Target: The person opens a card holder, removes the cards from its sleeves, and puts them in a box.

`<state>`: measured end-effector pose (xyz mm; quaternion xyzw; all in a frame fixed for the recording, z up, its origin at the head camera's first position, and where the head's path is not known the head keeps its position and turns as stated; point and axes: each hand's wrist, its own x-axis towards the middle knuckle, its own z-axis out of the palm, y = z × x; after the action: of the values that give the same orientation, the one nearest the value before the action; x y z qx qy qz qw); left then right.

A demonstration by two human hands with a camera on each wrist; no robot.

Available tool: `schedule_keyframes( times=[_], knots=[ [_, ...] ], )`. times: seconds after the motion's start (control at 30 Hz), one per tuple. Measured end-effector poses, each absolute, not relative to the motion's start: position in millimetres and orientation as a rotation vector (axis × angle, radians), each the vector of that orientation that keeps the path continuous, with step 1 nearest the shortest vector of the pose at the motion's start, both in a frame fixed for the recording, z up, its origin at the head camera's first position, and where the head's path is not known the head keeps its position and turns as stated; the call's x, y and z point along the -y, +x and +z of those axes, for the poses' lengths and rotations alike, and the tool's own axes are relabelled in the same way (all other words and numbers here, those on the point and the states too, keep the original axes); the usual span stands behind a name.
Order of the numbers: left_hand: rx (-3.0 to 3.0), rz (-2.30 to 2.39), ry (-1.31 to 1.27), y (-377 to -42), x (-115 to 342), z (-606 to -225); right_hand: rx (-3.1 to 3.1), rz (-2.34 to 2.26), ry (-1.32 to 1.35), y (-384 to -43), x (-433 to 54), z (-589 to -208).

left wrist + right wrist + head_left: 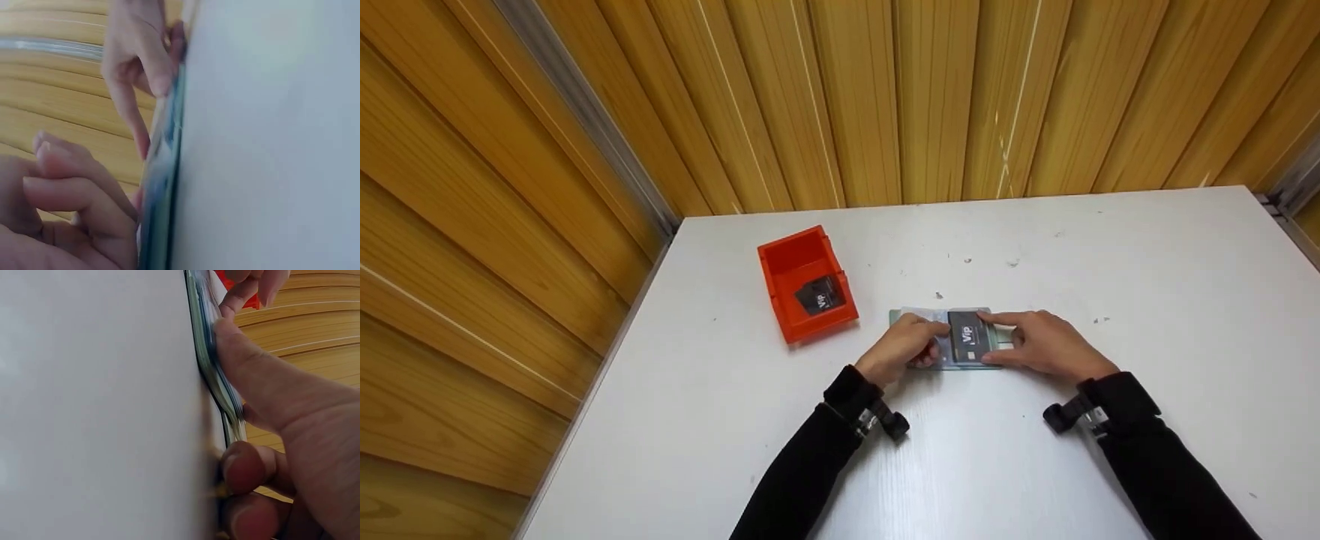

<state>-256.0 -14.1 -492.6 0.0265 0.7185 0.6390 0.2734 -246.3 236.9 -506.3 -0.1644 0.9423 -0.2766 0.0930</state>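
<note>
A card holder booklet [937, 367] with clear pages and a greenish edge lies on the white table. On top of it is a dark card [968, 346] lettered "Vip". My right hand [1046, 345] holds this card at its right side, thumb near the lower corner and a finger near the upper one. From the left, my left hand [901, 346] reaches over the booklet. Its index fingertip touches around the card's left edge, while the other fingers are curled. In the left wrist view, curled fingers [84, 197] show beside the booklet's edge; whether they pinch a page is hidden.
An orange-red plastic bin [780, 300] stands to the left of the booklet, with dark "Vip" card material [810, 297] in it. The white table [1110, 262] meets wood-patterned panels [930, 105] behind and at the left.
</note>
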Motion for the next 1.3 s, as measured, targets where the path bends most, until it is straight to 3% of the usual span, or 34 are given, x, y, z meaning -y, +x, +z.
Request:
schedule_keyframes(
  times=[0.53, 0.87, 1.3],
  knots=[
    [-2.186, 1.563, 0.145, -249.5, 4.9, -498.6, -2.802, -0.813, -0.501, -245.8, -236.1, -506.6],
    [-2.079, 1.632, 0.018, -248.7, 5.2, -497.2, -2.801, -0.786, -0.492, -246.2, -235.8, -505.7],
    [-2.055, 1.644, 0.035, -251.2, 9.6, -499.1, -2.781, -0.789, -0.501, -246.3, -237.4, -505.1]
  ],
)
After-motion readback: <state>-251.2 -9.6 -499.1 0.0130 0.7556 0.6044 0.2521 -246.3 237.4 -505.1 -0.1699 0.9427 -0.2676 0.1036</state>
